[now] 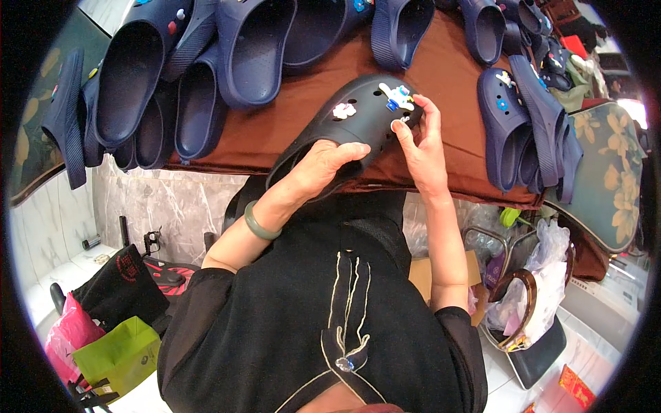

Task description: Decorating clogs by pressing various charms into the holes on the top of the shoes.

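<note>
At the lower left of the frame, a pink plastic bag and a lime-green paper bag sit beside a black cloth pouch with a red emblem, all on a pale floor. Above them, in the upper left, a row of navy clogs lies overlapping on a brown cloth over a marble-fronted counter. At centre frame, the left hand, a green bangle on its wrist, curls around the heel side of a black clog, fingers wrapped over its edge. The clog is tilted above the brown cloth, bearing a white flower charm and a white-and-blue figure charm. The right hand pinches a small white charm at a hole near the clog's toe, thumb and fingertips pressed together. Farther right, more navy clogs stack at the cloth's edge. In the lower right, an open bag holds white plastic wrapping, and a red packet lies on the floor.
</note>
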Demonstrator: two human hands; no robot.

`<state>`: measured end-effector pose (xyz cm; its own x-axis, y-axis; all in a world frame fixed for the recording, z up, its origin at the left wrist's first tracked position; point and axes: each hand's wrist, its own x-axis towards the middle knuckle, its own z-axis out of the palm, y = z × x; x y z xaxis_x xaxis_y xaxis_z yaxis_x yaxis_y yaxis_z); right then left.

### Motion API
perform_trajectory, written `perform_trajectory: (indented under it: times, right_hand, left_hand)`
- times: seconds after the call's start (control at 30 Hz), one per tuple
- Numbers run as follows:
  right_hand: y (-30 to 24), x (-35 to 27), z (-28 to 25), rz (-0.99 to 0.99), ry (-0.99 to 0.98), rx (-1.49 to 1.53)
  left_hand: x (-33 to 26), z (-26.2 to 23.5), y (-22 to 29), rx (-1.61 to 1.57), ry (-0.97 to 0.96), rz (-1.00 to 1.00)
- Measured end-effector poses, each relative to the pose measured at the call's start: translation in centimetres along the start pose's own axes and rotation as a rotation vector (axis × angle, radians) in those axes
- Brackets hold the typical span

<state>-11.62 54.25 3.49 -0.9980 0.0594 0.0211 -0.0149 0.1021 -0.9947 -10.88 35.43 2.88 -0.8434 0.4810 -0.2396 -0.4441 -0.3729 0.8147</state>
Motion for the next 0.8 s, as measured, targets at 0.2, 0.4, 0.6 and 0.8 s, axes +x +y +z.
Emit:
perform_trajectory:
  times: [0.2, 0.4, 0.6, 0.8]
  right_hand:
    - [2.1, 0.1, 0.9, -0.161, 0.142, -0.19]
    - [1.6, -0.6, 0.4, -0.293, 0.262, -0.538]
    - [1.0, -0.5, -1.3, -0.158, 0.189, -0.273]
    - [-0.5, 0.9, -2.3, -0.153, 0.151, -0.538]
  left_hand:
    - [0.2, -0.3, 0.3, -0.009, -0.052, -0.037]
    - [0.0, 0.4, 0.6, -0.118, 0.006, -0.045]
    - [0.2, -0.1, 0.0, -0.127, -0.053, -0.013]
    - [0.5, -0.6, -0.5, -0.024, -0.078, 0.007]
